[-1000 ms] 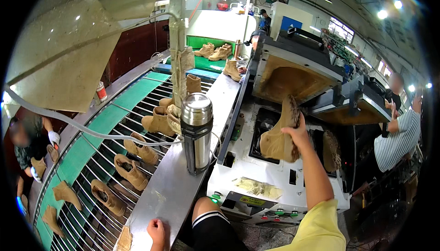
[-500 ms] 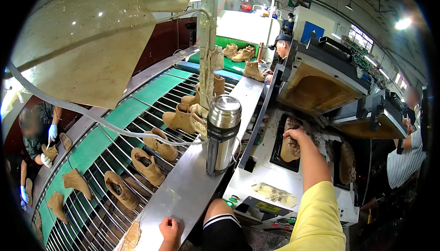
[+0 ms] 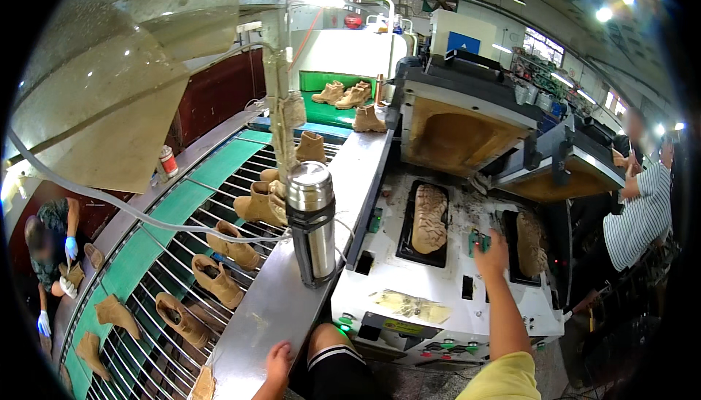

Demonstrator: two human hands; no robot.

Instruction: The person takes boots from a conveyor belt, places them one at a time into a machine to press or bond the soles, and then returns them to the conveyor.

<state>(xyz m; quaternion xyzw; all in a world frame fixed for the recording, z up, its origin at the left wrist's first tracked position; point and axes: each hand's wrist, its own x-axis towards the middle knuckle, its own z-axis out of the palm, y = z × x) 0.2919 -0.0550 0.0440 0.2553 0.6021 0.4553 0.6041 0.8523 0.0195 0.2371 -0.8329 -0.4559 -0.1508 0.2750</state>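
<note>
My right hand has its fingers apart at a small green fitting on the white machine top; firm contact is hard to make out. A brown patterned shoe sole lies in the black-framed mould just left of that hand. Another brown sole is in the mould to the right. My left hand is beside the edge of the metal ledge, holding nothing, with its fingers loosely stretched. A steel thermos with a black holder stands on this ledge.
Raised mould lids tilt above the machine. On the left, tan boots sit along a roller rack with a green strip. A co-worker in gloves handles a boot at far left; a person in stripes stands right.
My right hand has left the sole in the left mould and moved right to the green fitting. That sole now shows fully. The view has shifted, and my left hand's fingers have loosened.
</note>
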